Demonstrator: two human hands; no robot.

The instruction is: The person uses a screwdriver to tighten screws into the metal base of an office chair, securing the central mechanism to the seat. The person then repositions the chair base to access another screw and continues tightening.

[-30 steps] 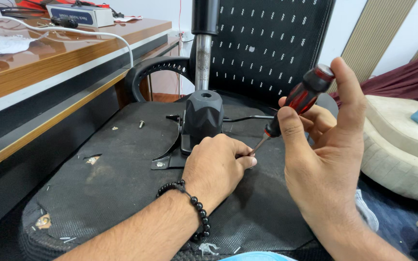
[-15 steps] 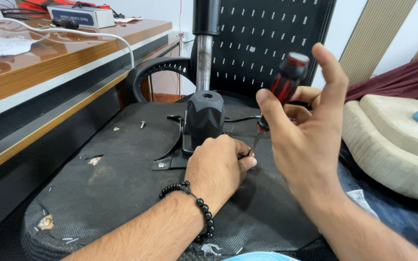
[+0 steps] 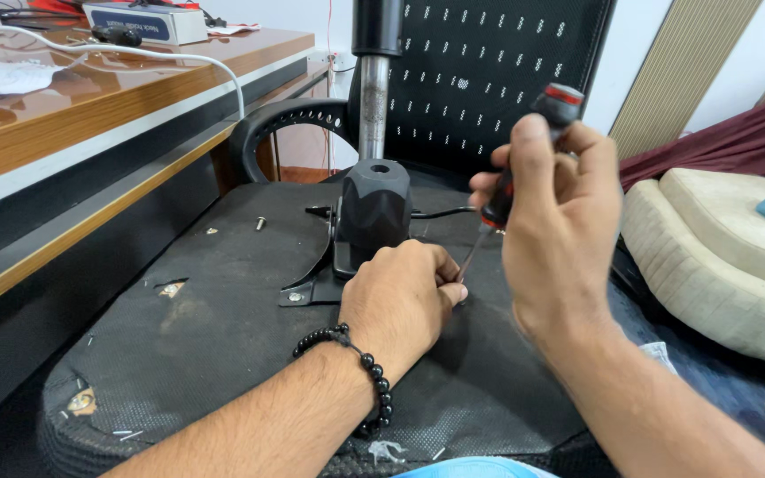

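Head view: we are gripping a red-and-black-handled screwdriver (image 3: 524, 159) in our closed right hand (image 3: 560, 221) while our left hand (image 3: 400, 296) is pinching at its tip, risking a slip onto the fingers (image 3: 449, 274).

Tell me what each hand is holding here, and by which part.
The right hand grips a screwdriver by its red-and-black handle. The left hand rests closed at the shaft's tip on the chair underside; whether it pinches anything cannot be told.

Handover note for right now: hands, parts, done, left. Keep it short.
Right hand: closed on the red-and-black screwdriver, tip angled down by the left fingers.
Left hand: fisted on the upturned chair seat, steadying the tip beside the black mechanism housing.
Done: one loose screw lies on the seat.
Left: the screw under the tip is hidden; the bracket plate looks still mounted.
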